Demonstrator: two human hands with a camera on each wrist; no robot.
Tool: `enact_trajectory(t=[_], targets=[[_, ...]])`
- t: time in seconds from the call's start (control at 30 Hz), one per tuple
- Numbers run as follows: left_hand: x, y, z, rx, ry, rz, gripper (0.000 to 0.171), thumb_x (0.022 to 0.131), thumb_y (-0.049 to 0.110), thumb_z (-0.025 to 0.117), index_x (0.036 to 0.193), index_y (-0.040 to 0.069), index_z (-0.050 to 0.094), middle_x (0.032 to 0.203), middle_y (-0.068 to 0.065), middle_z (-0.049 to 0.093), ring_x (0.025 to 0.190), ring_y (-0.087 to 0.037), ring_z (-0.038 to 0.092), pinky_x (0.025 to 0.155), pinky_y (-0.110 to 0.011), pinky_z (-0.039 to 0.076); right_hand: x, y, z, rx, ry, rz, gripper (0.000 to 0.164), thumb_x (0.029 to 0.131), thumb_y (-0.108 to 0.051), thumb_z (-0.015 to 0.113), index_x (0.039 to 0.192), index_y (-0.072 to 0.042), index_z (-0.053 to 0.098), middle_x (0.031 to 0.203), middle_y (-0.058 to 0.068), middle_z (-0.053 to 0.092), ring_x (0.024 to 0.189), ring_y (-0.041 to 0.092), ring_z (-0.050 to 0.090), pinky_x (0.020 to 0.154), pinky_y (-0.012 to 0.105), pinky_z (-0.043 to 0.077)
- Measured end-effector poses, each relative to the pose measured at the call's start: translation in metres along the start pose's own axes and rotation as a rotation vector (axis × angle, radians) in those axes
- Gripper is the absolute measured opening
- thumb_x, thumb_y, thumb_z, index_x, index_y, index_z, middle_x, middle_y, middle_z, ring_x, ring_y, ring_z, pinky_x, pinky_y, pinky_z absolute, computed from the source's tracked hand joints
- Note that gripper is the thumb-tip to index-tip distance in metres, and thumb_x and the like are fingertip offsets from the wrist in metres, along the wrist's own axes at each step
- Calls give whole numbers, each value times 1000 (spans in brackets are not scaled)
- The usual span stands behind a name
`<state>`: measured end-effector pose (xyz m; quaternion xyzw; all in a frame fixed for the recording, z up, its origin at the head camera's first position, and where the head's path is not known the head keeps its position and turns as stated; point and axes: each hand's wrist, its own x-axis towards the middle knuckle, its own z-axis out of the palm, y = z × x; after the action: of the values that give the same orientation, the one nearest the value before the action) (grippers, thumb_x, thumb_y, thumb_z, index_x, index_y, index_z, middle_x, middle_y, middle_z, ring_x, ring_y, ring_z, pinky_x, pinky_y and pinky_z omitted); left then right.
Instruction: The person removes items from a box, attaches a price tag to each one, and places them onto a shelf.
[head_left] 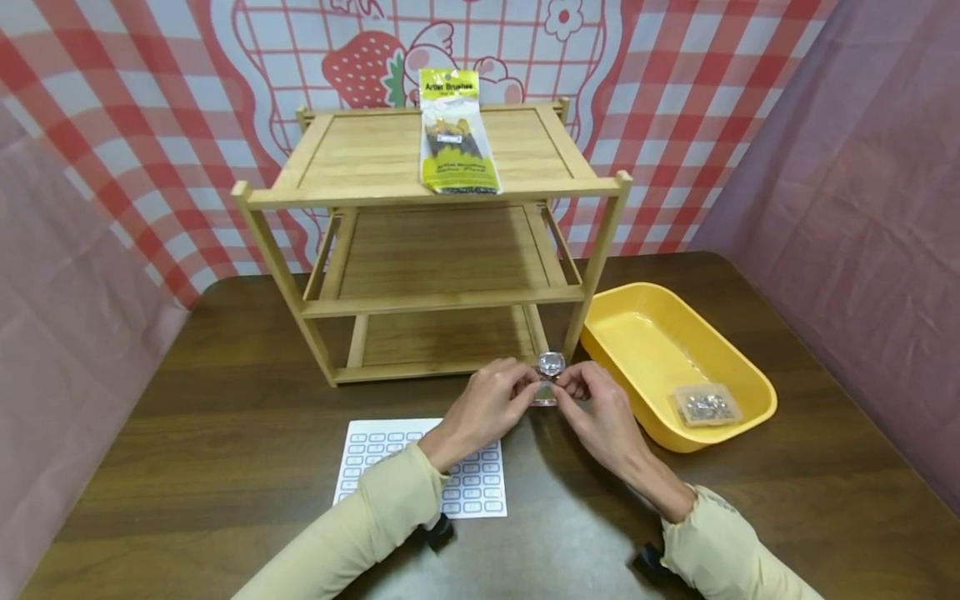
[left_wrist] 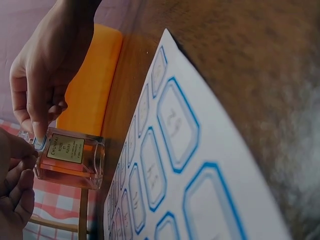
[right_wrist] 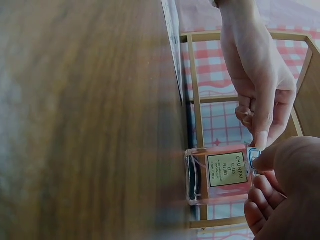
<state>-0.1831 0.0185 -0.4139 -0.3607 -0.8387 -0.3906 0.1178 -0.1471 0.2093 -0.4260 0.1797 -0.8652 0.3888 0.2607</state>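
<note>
A clear glass perfume bottle [head_left: 544, 401] with pink liquid and a faceted cap [head_left: 551, 363] stands upright by the rack's front right corner. Its gold label [right_wrist: 227, 169] faces me. At the top of the bottle's front, above that label, is a small blue-bordered sticker [right_wrist: 254, 155]. My left hand [head_left: 487, 406] pinches one end of the sticker, thumb tip on it. From the other side my right hand [head_left: 603, 417] holds the opposite end between thumb and finger. Both hands' remaining fingers are curled, close against the bottle's shoulders.
A sheet of numbered stickers [head_left: 472, 492] lies under my left forearm. Behind stands a three-tier wooden rack [head_left: 442, 298] with a packet of artist brushes [head_left: 457, 142] on top. At right, a yellow tray [head_left: 637, 325] contains a small clear box [head_left: 707, 405] of metallic pieces.
</note>
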Motion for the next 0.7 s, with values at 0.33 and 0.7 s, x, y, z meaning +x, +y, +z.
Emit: enact_trajectory(t=[0.33,0.7], targets=[[1,1,4,36,37,33,4,96,6,73,97,3,75,87,-5,69,77,-15,60,67,-24,51,1,-1,0,-12,27,13,23,83,11,79,92,-4,65,84,2,61,75,16,55,65,23,46],[0,3,5,57,35,36,4,97,6,73,97,3,75,89,-6,70,80,-17,62,69,-24,53,1,0,1,-20,16,50,21,84,9,79,93,-3,65,84,3,61,75,15,55,65,21,45]])
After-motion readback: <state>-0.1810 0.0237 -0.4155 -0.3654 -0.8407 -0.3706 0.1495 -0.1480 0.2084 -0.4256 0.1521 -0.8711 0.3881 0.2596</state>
